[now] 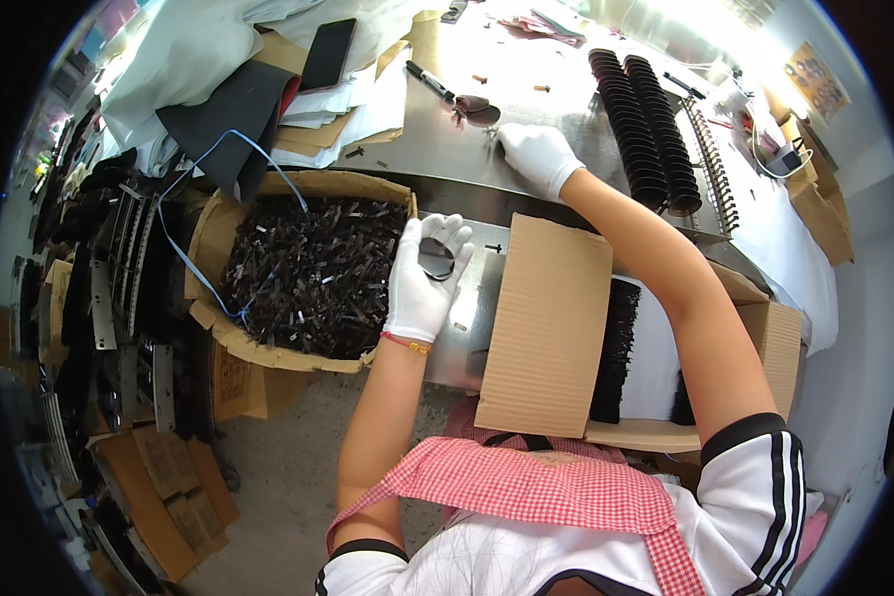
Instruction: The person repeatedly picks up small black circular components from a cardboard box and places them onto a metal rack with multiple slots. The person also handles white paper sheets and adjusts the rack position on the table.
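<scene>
My left hand point(425, 283), in a white glove, is palm up beside the scrap box and holds a round dark lens point(436, 259) against its fingers. The lens has a glossy, mirror-like face. Farther off, my right hand point(538, 157), also gloved in white, is on the metal table point(422, 149) with its fingers drawn together. Something small shows at those fingertips, but its kind is too small to make out. Just beyond them are loose dark rounded lenses point(478, 111) and a black pen point(430, 81).
A cardboard box point(412, 204) of dark plastic scraps stands left of my left hand. An open carton point(551, 328) with dark stacked pieces sits under my right forearm. Two rows of dark discs point(646, 129) stand at the right. A phone point(328, 55) rests on papers at far left.
</scene>
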A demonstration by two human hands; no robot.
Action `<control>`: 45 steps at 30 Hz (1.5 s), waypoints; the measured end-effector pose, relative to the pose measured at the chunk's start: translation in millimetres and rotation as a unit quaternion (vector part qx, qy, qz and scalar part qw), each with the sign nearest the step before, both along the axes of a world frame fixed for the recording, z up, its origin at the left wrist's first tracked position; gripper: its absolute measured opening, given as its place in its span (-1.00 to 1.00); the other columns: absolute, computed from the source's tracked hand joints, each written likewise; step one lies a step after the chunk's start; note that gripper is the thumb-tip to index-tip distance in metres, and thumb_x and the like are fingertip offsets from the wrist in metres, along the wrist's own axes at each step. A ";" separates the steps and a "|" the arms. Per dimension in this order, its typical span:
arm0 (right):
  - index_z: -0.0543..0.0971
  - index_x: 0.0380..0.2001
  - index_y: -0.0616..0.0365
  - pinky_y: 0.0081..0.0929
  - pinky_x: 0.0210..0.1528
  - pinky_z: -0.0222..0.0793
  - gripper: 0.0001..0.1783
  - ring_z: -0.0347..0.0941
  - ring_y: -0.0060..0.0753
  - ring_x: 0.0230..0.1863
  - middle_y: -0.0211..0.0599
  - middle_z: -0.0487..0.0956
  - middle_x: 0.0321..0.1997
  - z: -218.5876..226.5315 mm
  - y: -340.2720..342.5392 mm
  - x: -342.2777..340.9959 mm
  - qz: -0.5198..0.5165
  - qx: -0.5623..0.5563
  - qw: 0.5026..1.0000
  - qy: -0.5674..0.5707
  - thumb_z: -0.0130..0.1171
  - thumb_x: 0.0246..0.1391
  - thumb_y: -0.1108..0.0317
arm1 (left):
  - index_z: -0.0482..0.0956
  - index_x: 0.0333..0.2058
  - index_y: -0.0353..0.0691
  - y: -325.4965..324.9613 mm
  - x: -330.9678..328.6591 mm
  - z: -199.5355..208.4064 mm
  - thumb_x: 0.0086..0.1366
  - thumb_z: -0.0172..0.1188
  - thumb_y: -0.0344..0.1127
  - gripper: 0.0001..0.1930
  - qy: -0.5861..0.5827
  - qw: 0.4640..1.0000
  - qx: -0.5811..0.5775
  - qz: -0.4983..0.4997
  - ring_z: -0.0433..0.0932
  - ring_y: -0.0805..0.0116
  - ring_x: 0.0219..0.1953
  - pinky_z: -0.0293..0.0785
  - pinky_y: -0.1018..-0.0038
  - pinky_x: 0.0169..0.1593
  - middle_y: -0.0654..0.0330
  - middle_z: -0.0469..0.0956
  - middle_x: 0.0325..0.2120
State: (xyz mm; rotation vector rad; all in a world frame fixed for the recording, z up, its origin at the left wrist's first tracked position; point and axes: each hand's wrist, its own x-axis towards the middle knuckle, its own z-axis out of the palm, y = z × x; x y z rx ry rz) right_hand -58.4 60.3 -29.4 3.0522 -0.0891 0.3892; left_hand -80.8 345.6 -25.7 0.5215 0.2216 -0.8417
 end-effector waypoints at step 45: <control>0.54 -0.35 0.03 -0.25 -0.20 0.48 -0.83 0.52 -0.12 -0.23 -0.27 0.50 -0.27 67.3 165.7 -66.1 0.330 0.267 0.903 0.067 0.12 0.16 0.19 | 0.50 -0.05 -0.22 70.5 -26.3 30.1 0.25 0.23 0.24 -0.40 -0.293 0.921 0.079 -0.244 0.55 0.43 -0.43 0.39 0.63 -0.49 0.17 0.59 -0.35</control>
